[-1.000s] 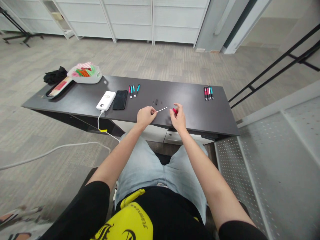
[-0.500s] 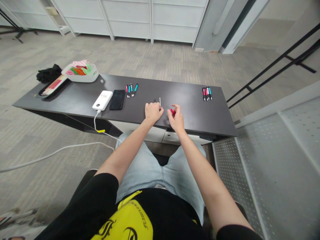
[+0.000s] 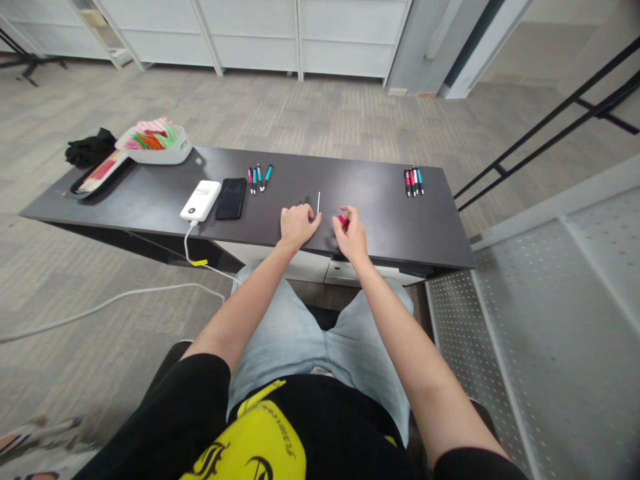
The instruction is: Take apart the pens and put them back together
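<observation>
My left hand [image 3: 299,225] rests on the dark tabletop [image 3: 395,230], knuckles up, its thumb spread away from the bent fingers. Small dark pen parts [image 3: 305,200] lie just beyond its fingertips, partly covered by them. A thin white pen refill [image 3: 319,202] points away from me, its near end close to the thumb; whether they touch I cannot tell. To the right, my right hand [image 3: 352,235] is closed on a red pen barrel [image 3: 343,221] between thumb and fingers, slightly above the table. Most of the barrel is hidden by the hand.
Several red and teal pens [image 3: 259,179] lie beyond my left hand, and another row of pens [image 3: 413,181] sits at the far right. On the left are a black phone [image 3: 231,199], a cabled white power bank [image 3: 201,200], a white basket [image 3: 160,155], a black tray [image 3: 100,180] and black cloth [image 3: 90,148].
My left hand has shifted slightly left, its thumb moving away from its place beside the refill. My right hand keeps the red barrel in nearly the same spot. The whole view has shifted a little.
</observation>
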`<state>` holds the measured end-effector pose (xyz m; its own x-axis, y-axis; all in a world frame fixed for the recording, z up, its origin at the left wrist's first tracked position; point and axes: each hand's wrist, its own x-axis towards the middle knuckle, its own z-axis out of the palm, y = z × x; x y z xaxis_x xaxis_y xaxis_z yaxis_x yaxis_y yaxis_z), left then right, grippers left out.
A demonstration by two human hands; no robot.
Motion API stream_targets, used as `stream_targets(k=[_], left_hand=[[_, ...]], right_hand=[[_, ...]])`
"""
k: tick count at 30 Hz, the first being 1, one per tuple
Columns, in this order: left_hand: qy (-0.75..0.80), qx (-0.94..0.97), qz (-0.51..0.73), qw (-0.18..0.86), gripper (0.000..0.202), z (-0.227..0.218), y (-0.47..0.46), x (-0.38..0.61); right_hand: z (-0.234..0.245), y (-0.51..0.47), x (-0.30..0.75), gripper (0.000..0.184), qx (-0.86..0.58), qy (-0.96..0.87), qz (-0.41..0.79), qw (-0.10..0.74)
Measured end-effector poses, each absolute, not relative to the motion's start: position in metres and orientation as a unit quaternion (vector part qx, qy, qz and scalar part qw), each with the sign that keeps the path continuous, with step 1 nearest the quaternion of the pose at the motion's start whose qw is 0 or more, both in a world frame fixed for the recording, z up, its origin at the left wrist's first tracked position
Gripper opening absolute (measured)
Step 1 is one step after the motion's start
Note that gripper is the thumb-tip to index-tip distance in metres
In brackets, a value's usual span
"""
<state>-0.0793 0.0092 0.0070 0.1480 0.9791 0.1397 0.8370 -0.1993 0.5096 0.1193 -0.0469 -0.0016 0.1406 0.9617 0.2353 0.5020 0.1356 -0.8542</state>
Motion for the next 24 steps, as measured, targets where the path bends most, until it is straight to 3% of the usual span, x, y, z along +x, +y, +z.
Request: stream_targets(k=[7, 15, 24], left_hand=[[0.639, 0.745, 0.145, 0.123, 0.033, 0.025, 0.005, -0.069], [0.644, 0.745, 0.117, 0.132, 0.041, 0.037, 0.004, -0.061], [0.638, 0.748, 0.12, 0.14, 0.045, 0.035, 0.005, -0.06]], right_hand=[[0.005, -0.046, 0.119, 0.021, -0.616, -0.62, 0.251, 0.415], [0.018, -0.044, 0.12, 0.049, -0.641, -0.657, 0.234, 0.322], [0.015, -0.038, 0.126, 0.062, -0.619, -0.685, 0.239, 0.299]])
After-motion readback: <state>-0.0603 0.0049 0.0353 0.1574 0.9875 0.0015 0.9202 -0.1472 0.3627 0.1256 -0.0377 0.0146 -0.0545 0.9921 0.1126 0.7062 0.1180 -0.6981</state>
